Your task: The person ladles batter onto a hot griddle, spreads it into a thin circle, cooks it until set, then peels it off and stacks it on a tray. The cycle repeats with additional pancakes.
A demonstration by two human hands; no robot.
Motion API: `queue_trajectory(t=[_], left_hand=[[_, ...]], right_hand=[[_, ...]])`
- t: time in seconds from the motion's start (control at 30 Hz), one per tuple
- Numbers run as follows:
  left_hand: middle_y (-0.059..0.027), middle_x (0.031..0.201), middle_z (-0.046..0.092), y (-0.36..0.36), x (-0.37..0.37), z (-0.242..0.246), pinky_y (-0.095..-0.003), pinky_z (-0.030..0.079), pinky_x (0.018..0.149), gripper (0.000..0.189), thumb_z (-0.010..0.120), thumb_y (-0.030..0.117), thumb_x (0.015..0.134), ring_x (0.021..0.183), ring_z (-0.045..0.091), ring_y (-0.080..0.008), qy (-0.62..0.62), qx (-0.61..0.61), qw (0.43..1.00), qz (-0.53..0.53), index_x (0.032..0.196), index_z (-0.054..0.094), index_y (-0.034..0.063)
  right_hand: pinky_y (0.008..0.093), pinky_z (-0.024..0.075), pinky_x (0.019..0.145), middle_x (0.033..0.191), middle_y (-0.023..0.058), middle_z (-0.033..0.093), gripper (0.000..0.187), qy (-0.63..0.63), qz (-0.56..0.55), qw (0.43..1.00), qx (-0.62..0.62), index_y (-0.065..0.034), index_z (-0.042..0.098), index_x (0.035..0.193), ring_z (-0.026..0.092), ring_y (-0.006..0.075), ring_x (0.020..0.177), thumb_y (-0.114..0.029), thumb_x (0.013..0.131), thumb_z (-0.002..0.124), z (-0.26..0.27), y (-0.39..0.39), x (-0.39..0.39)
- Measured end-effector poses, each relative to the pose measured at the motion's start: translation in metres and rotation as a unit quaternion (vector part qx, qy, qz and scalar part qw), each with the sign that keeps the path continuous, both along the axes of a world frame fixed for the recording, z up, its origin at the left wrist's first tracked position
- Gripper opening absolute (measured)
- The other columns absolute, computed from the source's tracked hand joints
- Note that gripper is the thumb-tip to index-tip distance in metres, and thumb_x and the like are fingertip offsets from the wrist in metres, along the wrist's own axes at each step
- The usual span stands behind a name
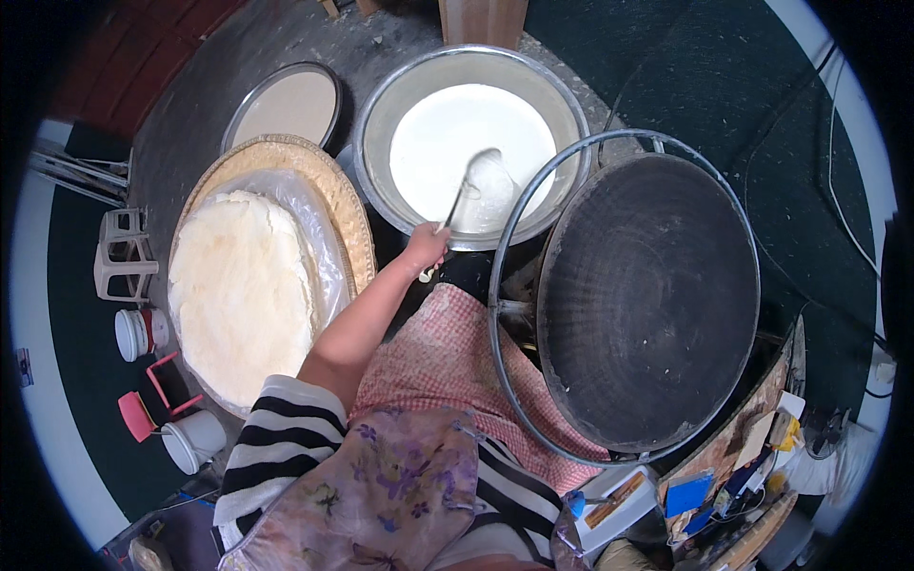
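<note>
My left hand [427,245] is closed around the handle of a ladle [457,198]. The ladle's head dips into white liquid batter [435,143] in a large metal basin [371,135] in front of me. To the right is a wide, dark round griddle [650,300] with a metal ring [500,271] around it; a few pale specks lie on its surface. On the left, a pile of thin, pale round flatbreads [235,292] rests on clear plastic over a round woven tray [360,228]. My right hand is out of view.
Behind the woven tray stands a round vessel [285,107] with beige contents. White buckets [193,439], a pink object [136,416] and a plastic stool [127,260] are at the far left. A white tray [621,507] and a cluttered board [689,492] lie at the lower right.
</note>
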State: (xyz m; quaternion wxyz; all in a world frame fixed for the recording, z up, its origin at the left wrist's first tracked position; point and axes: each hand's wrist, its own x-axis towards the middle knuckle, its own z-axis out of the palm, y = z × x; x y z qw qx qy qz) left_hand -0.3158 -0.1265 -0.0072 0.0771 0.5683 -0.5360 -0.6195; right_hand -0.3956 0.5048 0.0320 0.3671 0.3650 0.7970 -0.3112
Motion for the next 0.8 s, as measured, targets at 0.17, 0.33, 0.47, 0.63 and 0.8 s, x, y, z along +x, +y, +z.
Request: queue_trajectory(t=[0.17, 0.33, 0.47, 0.63, 0.8], left_hand=[[-0.0044, 0.055, 0.050, 0.004, -0.026, -0.028, -0.0253, 0.039, 0.035, 0.024, 0.048, 0.021, 0.089, 0.039, 0.046, -0.0119, -0.001, 0.083, 0.996, 0.032, 0.076, 0.054, 0.0010], [0.0025, 0.063, 0.042, -0.009, -0.042, -0.068, -0.0191, 0.033, 0.037, 0.024, 0.041, 0.027, 0.094, 0.047, 0.038, -0.0067, 0.234, 0.430, 0.854, 0.175, 0.104, 0.047, 0.0063], [0.0028, 0.063, 0.042, -0.011, -0.022, -0.078, -0.0181, 0.032, 0.038, 0.029, 0.038, 0.030, 0.096, 0.047, 0.038, -0.0054, 0.345, 0.546, 0.742, 0.181, 0.108, 0.048, 0.0056], [0.0026, 0.066, 0.042, -0.002, 0.007, -0.066, -0.0199, 0.033, 0.040, 0.033, 0.039, 0.029, 0.095, 0.047, 0.039, -0.0057, 0.442, 0.619, 0.628, 0.165, 0.118, 0.046, 0.0060], [0.0013, 0.069, 0.043, 0.005, 0.026, -0.032, -0.0206, 0.032, 0.040, 0.036, 0.040, 0.029, 0.094, 0.047, 0.039, -0.0064, 0.493, 0.630, 0.585, 0.131, 0.121, 0.044, 0.0056]], right_hand=[[0.0371, 0.0395, 0.069, 0.088, 0.0129, 0.052, 0.040, -0.002, -0.001, 1.000, 0.000, 0.0001, 0.057, 0.111, 0.050, 0.0267, 0.081, -0.027, 0.081, 0.053, 0.001, -0.001, -0.001], [0.0362, 0.0389, 0.067, 0.085, 0.0118, 0.052, 0.040, 0.005, -0.013, 1.000, 0.004, 0.0000, 0.057, 0.111, 0.049, 0.0254, 0.079, -0.027, 0.081, 0.053, 0.005, 0.001, 0.002], [0.0355, 0.0384, 0.066, 0.083, 0.0109, 0.051, 0.040, 0.007, -0.021, 1.000, -0.001, -0.0001, 0.057, 0.111, 0.048, 0.0244, 0.076, -0.028, 0.082, 0.053, 0.007, 0.001, 0.007], [0.0347, 0.0378, 0.064, 0.080, 0.0099, 0.051, 0.041, 0.014, -0.019, 1.000, -0.007, -0.0002, 0.057, 0.110, 0.048, 0.0232, 0.074, -0.029, 0.082, 0.053, 0.007, 0.005, 0.011], [0.0338, 0.0373, 0.062, 0.077, 0.0088, 0.050, 0.041, 0.035, -0.042, 0.998, -0.023, -0.0004, 0.058, 0.110, 0.047, 0.0219, 0.071, -0.030, 0.083, 0.053, 0.004, 0.019, 0.016]])
